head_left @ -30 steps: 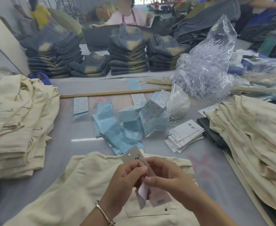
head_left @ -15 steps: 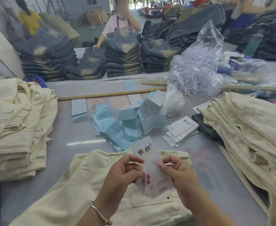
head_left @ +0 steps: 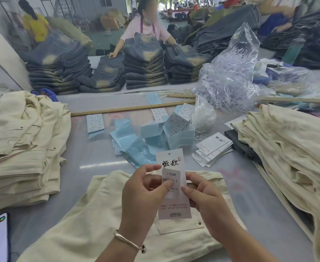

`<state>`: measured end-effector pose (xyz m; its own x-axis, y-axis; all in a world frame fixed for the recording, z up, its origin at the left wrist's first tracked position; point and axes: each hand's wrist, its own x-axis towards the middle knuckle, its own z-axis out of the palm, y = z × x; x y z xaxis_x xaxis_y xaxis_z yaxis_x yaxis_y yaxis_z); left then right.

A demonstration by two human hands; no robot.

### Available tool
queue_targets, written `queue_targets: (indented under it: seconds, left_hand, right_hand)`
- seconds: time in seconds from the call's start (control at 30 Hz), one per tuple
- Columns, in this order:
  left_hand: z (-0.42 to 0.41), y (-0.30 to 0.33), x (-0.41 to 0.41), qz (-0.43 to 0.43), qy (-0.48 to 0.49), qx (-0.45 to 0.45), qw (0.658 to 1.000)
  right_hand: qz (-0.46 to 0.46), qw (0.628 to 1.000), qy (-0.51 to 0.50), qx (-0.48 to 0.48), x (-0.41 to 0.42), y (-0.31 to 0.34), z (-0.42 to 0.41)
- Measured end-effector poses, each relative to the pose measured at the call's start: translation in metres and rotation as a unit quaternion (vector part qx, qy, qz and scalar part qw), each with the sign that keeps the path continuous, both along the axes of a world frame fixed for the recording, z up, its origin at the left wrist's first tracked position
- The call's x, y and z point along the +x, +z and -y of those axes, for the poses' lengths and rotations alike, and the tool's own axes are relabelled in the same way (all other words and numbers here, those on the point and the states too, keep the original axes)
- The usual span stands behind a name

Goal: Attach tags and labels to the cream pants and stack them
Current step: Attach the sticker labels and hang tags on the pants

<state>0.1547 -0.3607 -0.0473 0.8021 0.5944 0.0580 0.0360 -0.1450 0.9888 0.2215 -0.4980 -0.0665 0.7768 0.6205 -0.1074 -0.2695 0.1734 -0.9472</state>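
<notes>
Hangtag (head_left: 172, 183) upright between both hands, just above cream pants (head_left: 102, 220) spread flat at near centre of grey table (head_left: 91, 157). Left hand (head_left: 142, 195) curled round tag's left edge, thumb pressing a small white size label (head_left: 171, 179) onto its face. Right hand (head_left: 202, 195) pinching tag's right edge, fingers bent. Silver bangle (head_left: 130, 242) on left wrist. Stacks of cream pants at left (head_left: 23, 144) and right (head_left: 291, 152). Pale blue label sheets (head_left: 136, 140) and loose hangtags (head_left: 212, 148) farther back, centre. Clear bag of plastic fasteners (head_left: 229, 76) far right.
</notes>
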Motion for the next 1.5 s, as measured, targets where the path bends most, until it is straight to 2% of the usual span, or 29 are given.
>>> queue_targets:
  seconds: [0.2,0.43,0.6,0.73,0.8,0.87,0.93,1.0,1.07,1.13,1.27,1.5]
  left_hand:
    - [0.013,-0.003,0.003,0.015,0.043,0.039,0.998]
    - [0.018,-0.004,0.013,0.033,0.073,0.037,0.996]
    - [0.018,-0.003,0.016,0.048,0.055,0.151,0.986]
    - [0.016,-0.004,0.019,0.064,0.042,0.277,0.958]
    - [0.010,-0.001,0.022,0.039,0.044,0.316,0.947]
    - [0.000,0.000,0.024,-0.018,0.054,0.318,0.947]
    - [-0.005,0.002,0.023,-0.063,0.036,0.253,0.965]
    - [-0.004,0.001,0.023,-0.039,-0.026,0.078,0.996]
    - [0.002,0.002,0.022,-0.004,-0.067,-0.082,0.994]
    - [0.007,0.001,0.022,0.009,-0.065,-0.163,0.984]
    - [0.009,-0.001,0.025,-0.010,-0.044,-0.250,0.967]
    - [0.005,-0.004,0.032,-0.058,-0.054,-0.277,0.958]
  right_hand:
    - [0.017,1.000,-0.015,0.020,-0.002,0.003,-0.004]
    - [0.035,0.998,-0.052,0.023,-0.004,0.001,-0.007]
    - [0.021,0.997,-0.067,0.027,-0.001,0.003,-0.007]
    - [-0.007,0.995,-0.086,0.040,0.001,0.003,-0.008]
    - [-0.014,0.994,-0.094,0.045,0.002,0.004,-0.005]
    - [-0.024,0.994,-0.095,0.050,0.004,0.006,-0.002]
    - [-0.038,0.995,-0.078,0.053,0.007,0.008,0.001]
    - [-0.046,0.997,-0.042,0.043,0.008,0.010,0.001]
    - [-0.046,0.999,-0.004,0.026,0.008,0.013,-0.001]
    - [-0.041,0.999,0.018,0.000,0.007,0.014,-0.004]
    - [-0.037,0.998,0.031,-0.037,0.006,0.012,-0.004]
    - [-0.025,0.989,0.098,-0.106,0.018,0.021,0.008]
